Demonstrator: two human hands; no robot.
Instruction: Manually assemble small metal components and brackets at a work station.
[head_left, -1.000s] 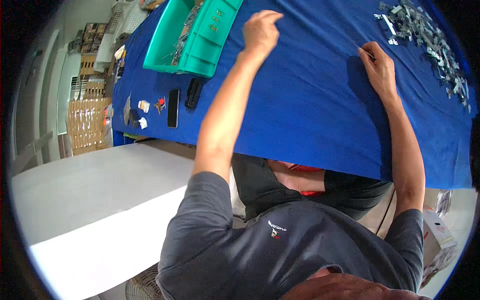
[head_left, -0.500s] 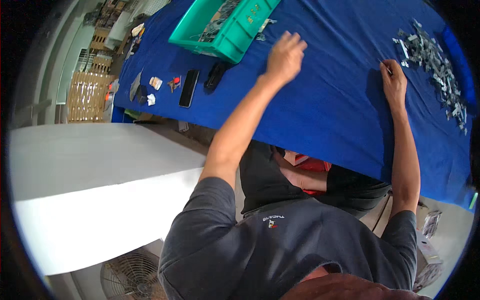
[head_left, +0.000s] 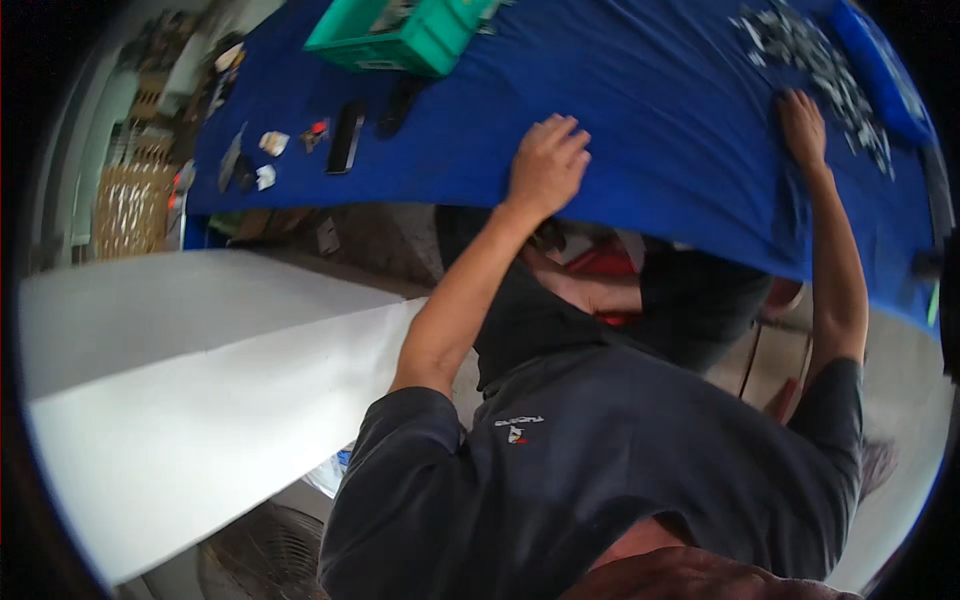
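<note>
My left hand (head_left: 549,170) is over the near middle of a blue cloth-covered table (head_left: 640,100). Its fingers are loosely bent and a little apart, and nothing shows in them. Farther right, my right hand (head_left: 803,130) reaches forward over the cloth with its fingers extended, just left of a loose pile of small grey pieces (head_left: 808,55). The picture is smeared there, and no held thing can be made out. The pieces look like small metal or plastic parts; their exact kind cannot be told.
A green crate (head_left: 440,45) with grey pieces inside stands at the far left. Nearer lie a dark case (head_left: 398,105), a phone (head_left: 345,138), keys (head_left: 314,135) and a small jar (head_left: 273,143). A blue bag (head_left: 880,72) borders the pile. White panel (head_left: 220,400) at left.
The whole view has shifted. My left hand has drawn nearer to the table's front edge. My right hand has moved closer to the pile, its earlier pinch on a small thin piece now loosened.
</note>
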